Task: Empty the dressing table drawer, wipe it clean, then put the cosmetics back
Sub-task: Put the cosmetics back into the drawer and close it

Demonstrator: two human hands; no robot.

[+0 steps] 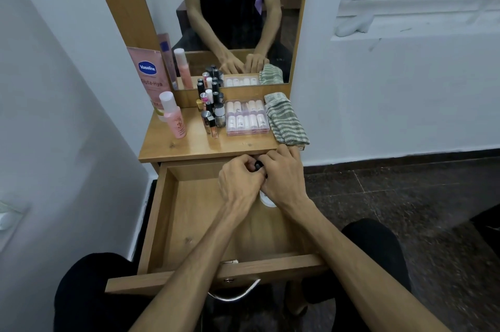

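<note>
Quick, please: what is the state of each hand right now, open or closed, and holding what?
Left hand: closed, fingers curled on a small dark item at the drawer's back.
Right hand: closed, fingers curled; what it holds cannot be told.

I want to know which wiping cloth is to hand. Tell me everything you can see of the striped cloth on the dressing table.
The striped cloth is a soft, towel-like fabric in green-grey and off-white stripes. It lies folded and slightly rumpled on the right end of the wooden tabletop, beside the clear plastic case, its near corner hanging just over the front edge. Neither hand touches it. The mirror behind shows its reflection.
</note>
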